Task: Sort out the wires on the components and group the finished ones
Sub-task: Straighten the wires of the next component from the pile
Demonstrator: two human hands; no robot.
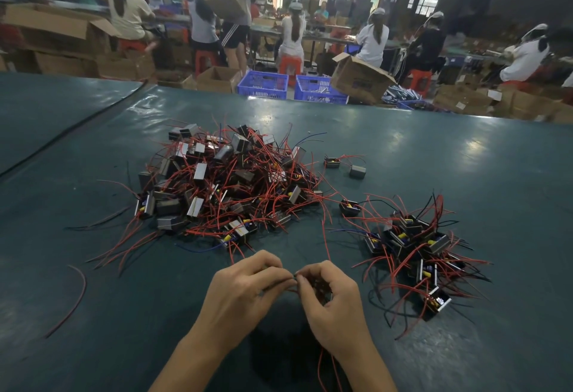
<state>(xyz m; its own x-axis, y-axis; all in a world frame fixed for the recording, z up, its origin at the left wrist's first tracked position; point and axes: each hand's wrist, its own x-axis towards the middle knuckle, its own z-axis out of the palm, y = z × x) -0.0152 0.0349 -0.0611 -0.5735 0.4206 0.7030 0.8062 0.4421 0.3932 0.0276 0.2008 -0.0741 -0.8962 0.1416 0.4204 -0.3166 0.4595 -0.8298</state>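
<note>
A big tangled heap of small black-and-metal components (pixel 229 181) with red, black and blue wires lies mid-table. A smaller group of components (pixel 415 246) sits to the right. My right hand (pixel 331 298) cups one component (pixel 321 289), mostly hidden by the fingers, its red wires trailing down past the wrist. My left hand (pixel 245 289) pinches a wire end where the two hands' fingertips meet, near the table's front.
The table (pixel 93 174) has a dark green cover. Loose components (pixel 358 171) lie between the heaps, and a stray red wire (pixel 73 301) lies at the left. Beyond the far edge stand blue crates (pixel 263 83), cardboard boxes and seated workers.
</note>
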